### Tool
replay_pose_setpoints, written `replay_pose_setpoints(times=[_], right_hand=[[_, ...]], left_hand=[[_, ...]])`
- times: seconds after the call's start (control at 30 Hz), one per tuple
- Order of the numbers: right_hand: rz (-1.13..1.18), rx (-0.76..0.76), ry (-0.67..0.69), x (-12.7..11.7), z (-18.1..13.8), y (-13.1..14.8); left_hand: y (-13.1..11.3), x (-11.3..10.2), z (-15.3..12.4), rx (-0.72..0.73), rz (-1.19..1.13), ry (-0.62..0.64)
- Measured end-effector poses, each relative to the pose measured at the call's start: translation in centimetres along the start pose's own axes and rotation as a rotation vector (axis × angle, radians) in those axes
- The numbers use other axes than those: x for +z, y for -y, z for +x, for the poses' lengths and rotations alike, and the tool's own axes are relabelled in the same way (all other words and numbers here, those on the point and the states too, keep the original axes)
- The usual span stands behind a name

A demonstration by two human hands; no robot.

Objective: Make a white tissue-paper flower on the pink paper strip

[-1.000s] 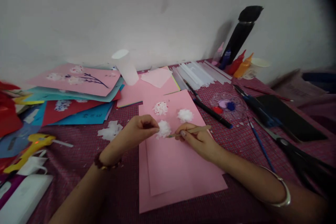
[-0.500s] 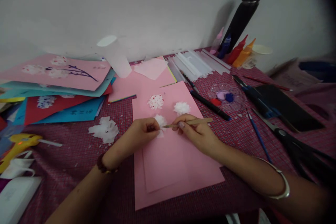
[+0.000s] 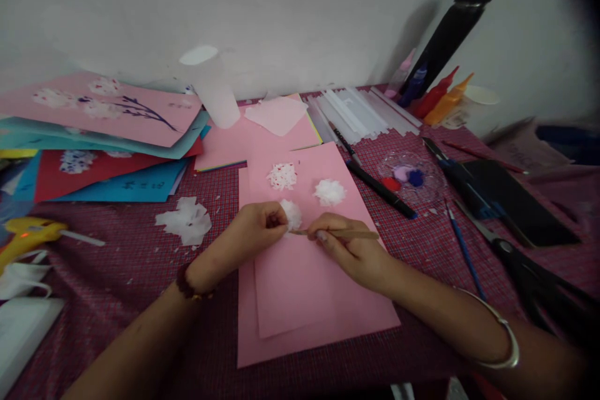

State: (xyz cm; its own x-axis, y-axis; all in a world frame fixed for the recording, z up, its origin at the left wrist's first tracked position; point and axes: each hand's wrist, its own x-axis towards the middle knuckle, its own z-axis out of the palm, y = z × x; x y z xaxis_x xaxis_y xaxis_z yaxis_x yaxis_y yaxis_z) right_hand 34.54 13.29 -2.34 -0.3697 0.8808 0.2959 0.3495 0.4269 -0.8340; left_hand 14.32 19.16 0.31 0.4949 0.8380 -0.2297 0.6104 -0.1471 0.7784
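My right hand [image 3: 351, 250] grips a thin pale wooden stick [image 3: 356, 234], its narrow tip pointing left at the lower edge of a white tissue-paper puff [image 3: 291, 215]. On the other side of that puff, my left hand [image 3: 260, 228] is closed in a pinch, fingertips at the tissue; the exact hold is partly hidden. Under both hands lies a folded pink paper card [image 3: 300, 300]. Above them on the card are a white puff with red specks [image 3: 282, 176] and, to the right, a plain white puff [image 3: 330, 192].
Loose tissue pieces [image 3: 186, 221] and a yellow glue gun [image 3: 32, 234] lie left. Decorated cards [image 3: 159, 106] are stacked behind. Glue sticks [image 3: 356, 114] lie at the back. To the right are a paint palette [image 3: 426, 194], black marker [image 3: 382, 189], scissors [image 3: 529, 275] and paint bottles [image 3: 435, 97].
The stick's tip has dropped slightly and now sits at the puff's lower edge. The tissue bit below my left fingertips shows less. The whole view has shifted a little.
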Motion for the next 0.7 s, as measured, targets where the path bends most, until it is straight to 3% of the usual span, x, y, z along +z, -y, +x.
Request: replay_pose_setpoints(times=[0.53, 0.63, 0.7], right_hand=[[-0.384, -0.256, 0.194, 0.29, -0.19, 0.91], [-0.354, -0.265, 0.211, 0.28, -0.27, 0.92], [-0.227, -0.171, 0.170, 0.26, -0.44, 0.61]], left_hand=[[0.95, -0.29, 0.11, 0.058, 0.006, -0.016], [0.90, -0.31, 0.13, 0.061, -0.001, -0.018], [0.86, -0.32, 0.11, 0.052, -0.014, -0.017]])
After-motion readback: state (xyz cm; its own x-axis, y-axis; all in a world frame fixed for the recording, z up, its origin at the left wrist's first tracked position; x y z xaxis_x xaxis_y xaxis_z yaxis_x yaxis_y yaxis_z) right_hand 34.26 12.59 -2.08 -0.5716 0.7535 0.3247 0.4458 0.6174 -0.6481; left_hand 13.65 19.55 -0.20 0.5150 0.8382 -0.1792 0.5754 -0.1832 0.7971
